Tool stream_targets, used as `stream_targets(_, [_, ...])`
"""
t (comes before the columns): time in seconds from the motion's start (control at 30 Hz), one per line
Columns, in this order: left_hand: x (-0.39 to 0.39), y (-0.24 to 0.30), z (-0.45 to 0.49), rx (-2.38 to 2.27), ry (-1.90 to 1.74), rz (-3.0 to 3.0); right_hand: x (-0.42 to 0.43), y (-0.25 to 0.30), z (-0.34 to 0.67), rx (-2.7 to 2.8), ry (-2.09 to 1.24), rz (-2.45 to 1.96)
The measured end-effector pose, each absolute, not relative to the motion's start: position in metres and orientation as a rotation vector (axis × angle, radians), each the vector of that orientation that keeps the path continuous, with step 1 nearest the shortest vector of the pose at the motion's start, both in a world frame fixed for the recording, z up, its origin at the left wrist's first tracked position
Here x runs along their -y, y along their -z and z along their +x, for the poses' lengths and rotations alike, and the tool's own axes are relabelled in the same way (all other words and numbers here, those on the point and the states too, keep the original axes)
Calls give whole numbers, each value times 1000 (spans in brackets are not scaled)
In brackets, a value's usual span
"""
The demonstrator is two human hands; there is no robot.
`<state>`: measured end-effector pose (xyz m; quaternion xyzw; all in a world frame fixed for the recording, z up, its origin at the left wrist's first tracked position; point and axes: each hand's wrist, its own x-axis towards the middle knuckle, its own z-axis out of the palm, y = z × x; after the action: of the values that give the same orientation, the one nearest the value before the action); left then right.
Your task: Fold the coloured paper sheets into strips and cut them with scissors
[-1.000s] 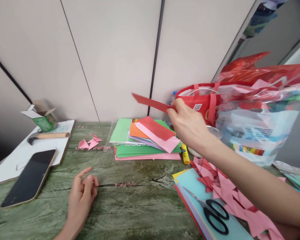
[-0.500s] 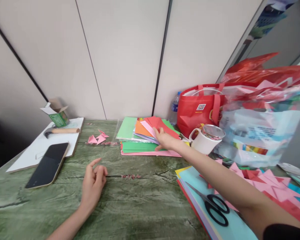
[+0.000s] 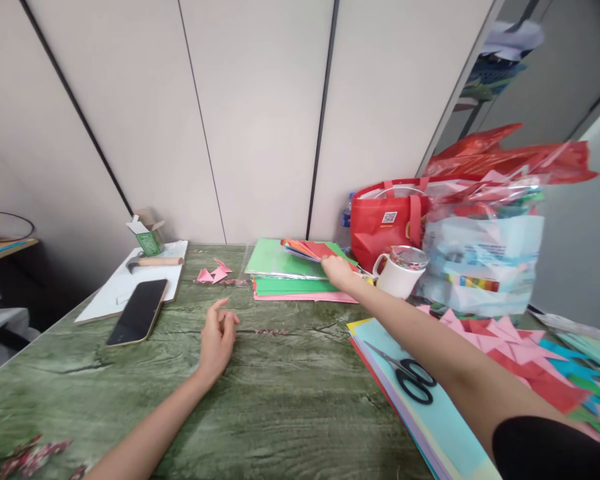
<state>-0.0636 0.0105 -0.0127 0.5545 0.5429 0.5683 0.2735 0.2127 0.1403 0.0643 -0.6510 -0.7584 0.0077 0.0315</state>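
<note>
My right hand (image 3: 338, 273) is closed on a small sheaf of coloured paper (image 3: 307, 249), with red, orange and purple sheets showing. The sheaf is tilted just above the stack of green and pink paper (image 3: 295, 285), whose upper part is in a clear sleeve. My thumb and fingertips are partly hidden. Resting on the table, my left hand (image 3: 219, 339) holds nothing; its fingers are loosely bent and apart. Beyond it lie several folded pink paper pieces (image 3: 215, 273).
Black scissors (image 3: 410, 380) lie on coloured sheets (image 3: 450, 427) beneath my right forearm. A white mug (image 3: 399, 273), a red bag (image 3: 387, 223) and pink folded papers (image 3: 505, 343) are at right. At left are a phone (image 3: 139, 312), a hammer (image 3: 155, 262) and a green box (image 3: 149, 240).
My right hand has closed on the small coloured sheaf, which is now tilted up from the stack. My left hand stays on the table. The view has shifted left.
</note>
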Motion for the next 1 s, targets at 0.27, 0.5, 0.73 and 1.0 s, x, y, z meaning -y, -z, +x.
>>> stream_targets(0.27, [-7, -8, -28, -1127, -1415, 1376, -93, -130, 253, 1898, -294, -1650])
stream_targets(0.5, [5, -47, 14, -922, -1289, 1197, 4, -64, 232, 1745, -905, -1220])
stream_targets(0.73, [25, -57, 19, -1107, -1389, 1287, 16, -9, 205, 1581, -1174, -1018])
stream_targets(1.0, [33, -79, 21, -1127, -1417, 1602, 29, -26, 180, 1425, -685, -920])
